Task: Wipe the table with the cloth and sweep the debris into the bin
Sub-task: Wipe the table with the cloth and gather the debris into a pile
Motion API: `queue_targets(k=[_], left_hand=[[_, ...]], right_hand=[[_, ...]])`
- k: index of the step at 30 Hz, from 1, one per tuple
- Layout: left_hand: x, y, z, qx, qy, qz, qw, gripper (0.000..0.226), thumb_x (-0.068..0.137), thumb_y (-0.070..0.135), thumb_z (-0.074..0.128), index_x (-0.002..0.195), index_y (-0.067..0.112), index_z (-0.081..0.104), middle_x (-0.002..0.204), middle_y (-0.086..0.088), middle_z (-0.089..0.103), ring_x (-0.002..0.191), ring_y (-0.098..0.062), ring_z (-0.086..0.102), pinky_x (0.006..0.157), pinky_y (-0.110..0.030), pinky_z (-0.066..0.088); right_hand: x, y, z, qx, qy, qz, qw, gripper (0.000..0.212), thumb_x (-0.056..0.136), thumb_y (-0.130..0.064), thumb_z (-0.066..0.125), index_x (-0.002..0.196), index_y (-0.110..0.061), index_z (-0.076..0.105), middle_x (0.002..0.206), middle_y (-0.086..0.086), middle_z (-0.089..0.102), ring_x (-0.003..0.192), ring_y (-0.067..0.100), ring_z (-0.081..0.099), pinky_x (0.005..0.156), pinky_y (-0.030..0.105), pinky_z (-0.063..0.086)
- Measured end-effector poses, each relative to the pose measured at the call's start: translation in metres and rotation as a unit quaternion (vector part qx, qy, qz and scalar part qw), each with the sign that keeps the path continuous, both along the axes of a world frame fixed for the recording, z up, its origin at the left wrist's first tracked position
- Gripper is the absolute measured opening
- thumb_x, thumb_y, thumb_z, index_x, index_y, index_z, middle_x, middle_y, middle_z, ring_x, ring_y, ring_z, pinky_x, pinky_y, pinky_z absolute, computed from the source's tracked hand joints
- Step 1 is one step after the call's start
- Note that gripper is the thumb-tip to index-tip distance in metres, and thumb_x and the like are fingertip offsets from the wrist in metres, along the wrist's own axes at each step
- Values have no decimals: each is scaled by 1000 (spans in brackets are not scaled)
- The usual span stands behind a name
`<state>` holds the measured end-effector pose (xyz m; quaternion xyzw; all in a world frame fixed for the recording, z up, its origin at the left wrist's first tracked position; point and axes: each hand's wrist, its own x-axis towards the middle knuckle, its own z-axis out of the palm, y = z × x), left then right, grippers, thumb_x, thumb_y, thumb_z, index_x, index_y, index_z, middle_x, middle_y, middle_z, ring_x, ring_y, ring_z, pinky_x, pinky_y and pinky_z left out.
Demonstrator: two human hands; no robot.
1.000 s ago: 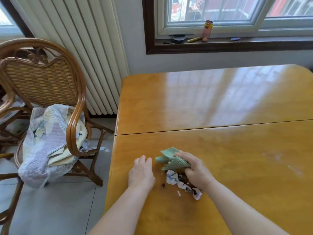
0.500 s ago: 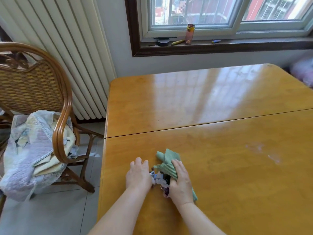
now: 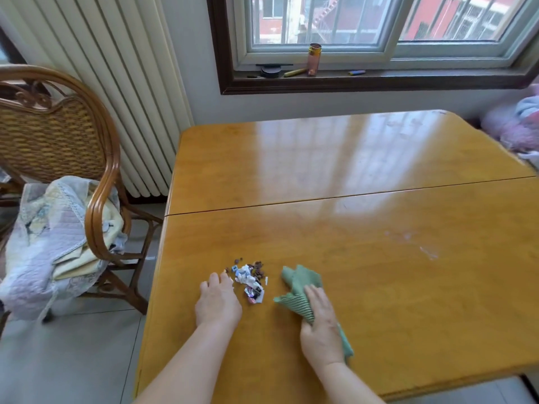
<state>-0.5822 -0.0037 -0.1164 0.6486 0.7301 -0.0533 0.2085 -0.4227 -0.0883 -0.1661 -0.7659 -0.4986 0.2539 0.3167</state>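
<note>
Table (image 3: 350, 199): glossy wood with a seam across it. Work is done at the near left corner, close to the left edge. No bin is in view, so the drop-off point cannot be confirmed. The left edge, over the floor tiles, is judged the likely one.

Whitish smear (image 3: 424, 249): seen well to the right of both hands, not yet wiped. It is best covered after the sweep.

Right hand (image 3: 320, 325): laid palm-down on the cloth (image 3: 300, 284), fingers together and near straight, pressing it to the table. Whether the thumb is hooked under cannot be told. The cloth is bunched, with its free corners pointing away from the person. It lies just right of the debris and apart from it.

Left hand (image 3: 218, 301): flat on the table with fingers relaxed, nothing held. The fingertips touch the left side of the debris (image 3: 250, 279).

Debris: one small heap of paper scraps and dark crumbs between the two hands.

Step judged: gather and sweep.
- The cloth is to be flattened so a wide straight edge is presented, not a corner.
- Low even pressure is to be used, in one slow stroke leftward.
- The left hand is to be cupped as a stop, or dropped below the table edge as a catcher.
- The scraps look light, so a fast stroke is likely to scatter them.

Loose crumbs (image 3: 238, 260), at the far side of the heap: to be pulled in first, otherwise they are likely bypassed.
</note>
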Motion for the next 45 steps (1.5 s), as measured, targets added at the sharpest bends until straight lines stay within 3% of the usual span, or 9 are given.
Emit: queue_targets(k=[4, 8, 11, 17, 22, 27, 32, 36, 45], left_hand=[[1, -27, -2, -5, -22, 51, 998, 65, 91, 5, 41, 149, 14, 11, 152, -3, 20, 135, -24, 27, 102, -34, 39], [-2, -56, -3, 4, -28, 90, 996, 74, 91, 6, 44, 150, 14, 0, 153, -4, 19, 136, -24, 26, 104, -36, 38], [1, -76, -2, -2, -32, 104, 994, 75, 91, 6, 44, 150, 14, -1, 155, -5, 18, 140, -23, 22, 108, -36, 35], [4, -96, 0, -21, -29, 108, 993, 73, 93, 7, 46, 150, 15, 1, 157, -4, 13, 143, -21, 16, 112, -35, 29], [-3, -91, 4, -8, -37, 94, 995, 70, 92, 5, 44, 150, 16, 7, 156, -3, 16, 141, -21, 20, 110, -34, 33], [-33, -71, 4, 15, -46, 88, 995, 68, 93, 4, 44, 150, 18, 9, 157, -2, 14, 143, -21, 16, 112, -35, 31], [-66, -42, 2, 27, -52, 69, 996, 66, 93, 2, 42, 150, 18, 10, 157, 0, 11, 144, -20, 13, 113, -35, 29], [-82, -17, -2, 27, -57, 34, 997, 66, 93, 0, 39, 150, 17, 9, 158, 0, 10, 144, -20, 11, 113, -34, 27], [-108, 17, -15, 50, -17, -40, 998, 63, 92, 4, 44, 148, 16, 17, 154, -3, 18, 140, -23, 19, 113, -36, 27]], right_hand=[[21, -7, 24, 45, 95, -20, 994, 58, 81, 9, 44, 133, -17, 42, 142, 0, 39, 136, 13, 28, 111, 22, 16], [110, -42, 21, 9, 5, -149, 989, 56, 81, 8, 45, 134, -9, 40, 144, 11, 37, 136, 27, 29, 114, 39, 23], [125, -74, 7, -47, -47, -183, 981, 61, 78, 7, 51, 136, -5, 35, 146, 17, 34, 137, 31, 24, 114, 43, 20], [47, -77, -1, -54, -68, -63, 994, 66, 80, 1, 53, 140, -11, 28, 150, 6, 27, 141, 22, 14, 117, 35, 11], [0, -44, 12, -10, 83, 65, 994, 56, 84, 3, 46, 136, -15, 37, 145, 3, 35, 138, 17, 24, 113, 29, 17], [26, 16, 18, 48, 89, -81, 992, 47, 87, -8, 45, 133, -10, 41, 142, 11, 39, 132, 27, 35, 111, 38, 26], [31, 69, 7, -49, 32, -186, 981, 52, 88, -13, 48, 137, -9, 32, 147, 13, 30, 133, 33, 30, 111, 45, 26], [-13, 104, 3, -51, 7, -92, 994, 56, 86, -7, 48, 139, -9, 30, 151, 11, 25, 141, 26, 15, 117, 42, 13], [-81, 124, 7, -34, -25, 165, 985, 59, 79, 6, 46, 131, -22, 46, 145, -1, 38, 138, 17, 23, 114, 31, 15]])
